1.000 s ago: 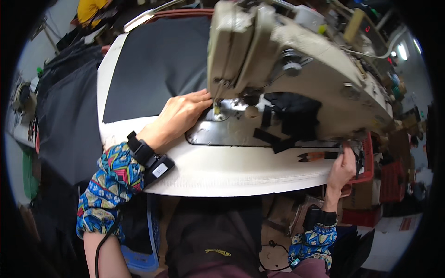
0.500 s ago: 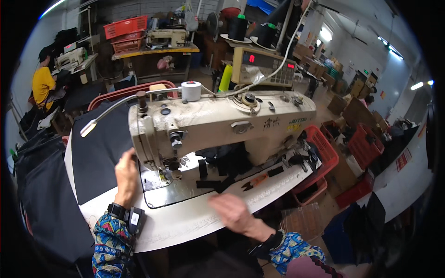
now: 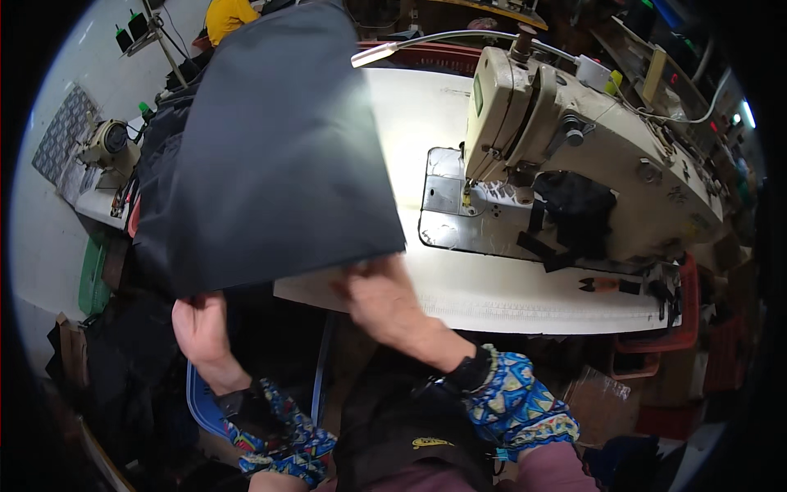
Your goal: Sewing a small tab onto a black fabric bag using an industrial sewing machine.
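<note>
A large panel of black fabric (image 3: 279,156) is lifted at the left of the sewing machine (image 3: 566,115), its near edge toward me. My left hand (image 3: 203,334) is closed on that edge at the left, fingers partly behind the cloth. At the right corner, my right hand (image 3: 384,302) grips the same edge, its fingertips hidden and slightly blurred. The needle area, over the metal plate (image 3: 443,225), has no panel under it. Beside it lie a crumpled black cloth (image 3: 578,205) and several short black strips (image 3: 545,252).
Orange-handled thread snips (image 3: 605,285) lie on the white table (image 3: 492,303). A slim lamp (image 3: 375,55) hangs close to the panel's right edge. A red basket (image 3: 687,303) adjoins the table's right end; a blue bin (image 3: 205,402) stands below my left hand. Another sewing machine (image 3: 111,152) is at far left.
My view has turned left. Both hands have left the machine and table front and now hold the black panel, which has been raised from the table's left side.
</note>
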`<state>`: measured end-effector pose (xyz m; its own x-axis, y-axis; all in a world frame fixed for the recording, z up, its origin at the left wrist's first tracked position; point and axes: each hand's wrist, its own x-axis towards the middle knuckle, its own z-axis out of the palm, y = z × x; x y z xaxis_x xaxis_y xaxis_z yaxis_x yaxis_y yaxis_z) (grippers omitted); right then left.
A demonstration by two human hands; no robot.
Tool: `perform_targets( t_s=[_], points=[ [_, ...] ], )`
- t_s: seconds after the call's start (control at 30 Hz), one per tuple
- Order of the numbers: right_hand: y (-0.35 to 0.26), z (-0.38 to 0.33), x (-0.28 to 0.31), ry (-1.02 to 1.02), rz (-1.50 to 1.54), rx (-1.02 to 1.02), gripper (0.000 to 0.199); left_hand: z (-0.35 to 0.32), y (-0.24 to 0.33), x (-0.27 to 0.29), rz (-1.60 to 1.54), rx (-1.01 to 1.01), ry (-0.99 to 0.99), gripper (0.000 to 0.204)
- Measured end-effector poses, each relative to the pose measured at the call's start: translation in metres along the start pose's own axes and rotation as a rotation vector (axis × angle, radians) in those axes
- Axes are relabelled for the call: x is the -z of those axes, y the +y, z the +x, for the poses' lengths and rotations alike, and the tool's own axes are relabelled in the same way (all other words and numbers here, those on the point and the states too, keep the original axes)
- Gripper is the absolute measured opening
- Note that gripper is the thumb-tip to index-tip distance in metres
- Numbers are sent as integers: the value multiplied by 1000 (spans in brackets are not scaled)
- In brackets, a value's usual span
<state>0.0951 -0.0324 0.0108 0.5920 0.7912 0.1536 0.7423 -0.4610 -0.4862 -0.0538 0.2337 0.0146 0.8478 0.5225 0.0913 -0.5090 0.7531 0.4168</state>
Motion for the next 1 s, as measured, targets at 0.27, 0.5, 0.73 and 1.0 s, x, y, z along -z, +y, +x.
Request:
perform_targets(
  t_s=[0.27, 0.5, 0.73, 1.0],
  points=[
    [46, -46, 13, 510, 60, 27, 60, -77, 32, 41, -53, 127, 83, 33],
    [32, 1, 0, 218, -42, 471, 43, -124, 23, 32, -159, 425, 401, 34],
    [37, -43, 11, 174, -63, 389, 39, -115, 42, 14, 1306, -530, 549, 42],
    [44, -87, 15, 177, -42, 304, 36, -3, -129, -95, 2247, -479, -962, 35]
  ],
)
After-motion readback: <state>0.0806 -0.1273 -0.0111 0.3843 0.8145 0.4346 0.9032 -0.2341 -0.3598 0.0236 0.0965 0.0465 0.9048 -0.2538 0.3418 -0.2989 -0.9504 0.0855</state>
